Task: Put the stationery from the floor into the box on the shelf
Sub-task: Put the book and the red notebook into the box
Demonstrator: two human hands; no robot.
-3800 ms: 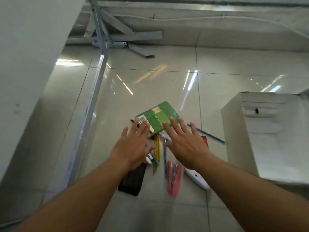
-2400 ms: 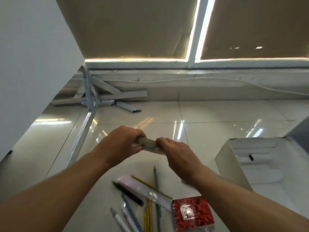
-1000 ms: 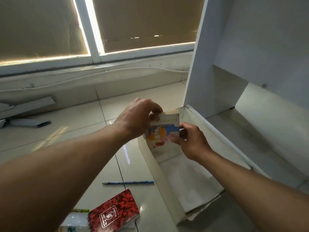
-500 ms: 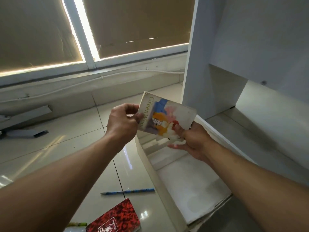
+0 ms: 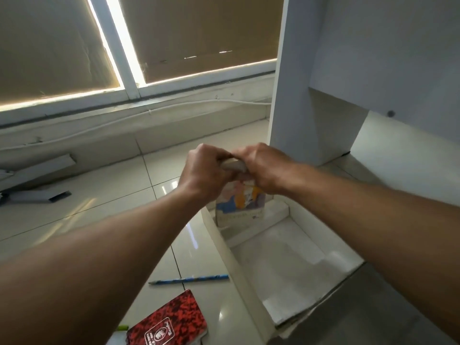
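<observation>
A small notebook (image 5: pixel 240 204) with a blue, orange and pink cover stands upright at the far end of the white box (image 5: pixel 239 265). My left hand (image 5: pixel 205 170) and my right hand (image 5: pixel 261 168) both grip its top edge from above, knuckles close together. The open box sits on the low grey shelf (image 5: pixel 373 314), and its floor looks bare. On the tiled floor to the left lie a red and black notebook (image 5: pixel 169 322) and a blue pencil (image 5: pixel 189 280).
A white shelf upright (image 5: pixel 291 78) rises just behind the box, with a white board (image 5: pixel 388 53) overhanging it. A green item (image 5: pixel 122 327) peeks out beside the red notebook. Grey metal pieces (image 5: pixel 37 192) lie on the floor at far left, under the window.
The colourful notebook was held tilted above the box half a second ago. Now it stands upright inside the box's far end, with both hands closed over its top edge.
</observation>
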